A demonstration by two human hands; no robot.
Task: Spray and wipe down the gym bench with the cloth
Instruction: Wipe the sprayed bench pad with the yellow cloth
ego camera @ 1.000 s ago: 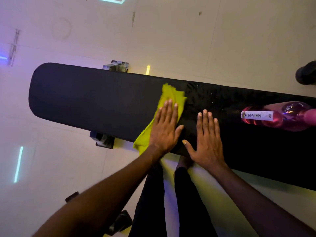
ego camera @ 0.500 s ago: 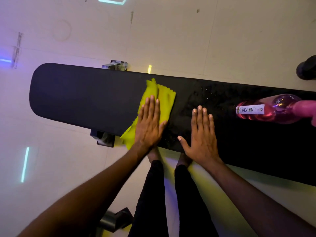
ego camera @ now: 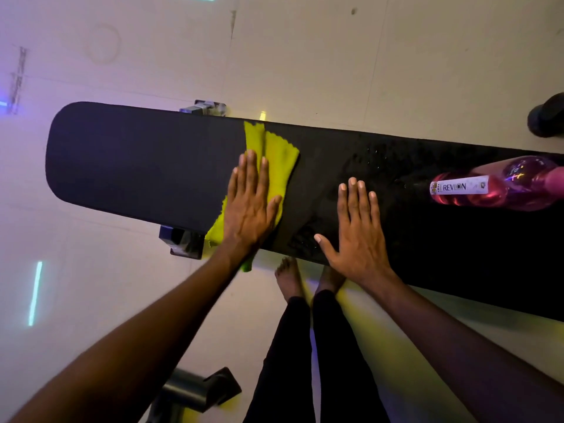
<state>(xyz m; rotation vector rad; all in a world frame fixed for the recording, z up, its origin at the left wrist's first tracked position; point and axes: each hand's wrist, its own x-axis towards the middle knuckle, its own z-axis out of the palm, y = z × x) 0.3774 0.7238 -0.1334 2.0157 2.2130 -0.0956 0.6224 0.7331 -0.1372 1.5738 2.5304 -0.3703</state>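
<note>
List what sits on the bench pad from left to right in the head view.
Left hand pressing flat on the yellow cloth → right hand flat on the bench pad → pink spray bottle lying on its side.

Cloth (ego camera: 276, 160) on bench (ego camera: 146, 166), bottle (ego camera: 488, 186) rightward

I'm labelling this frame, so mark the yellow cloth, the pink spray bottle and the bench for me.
yellow cloth (ego camera: 279, 160), head view, bare upper part beyond the fingers.
pink spray bottle (ego camera: 464, 187), head view, on its white label.
bench (ego camera: 137, 166), head view, bare black pad at the left end.
</note>
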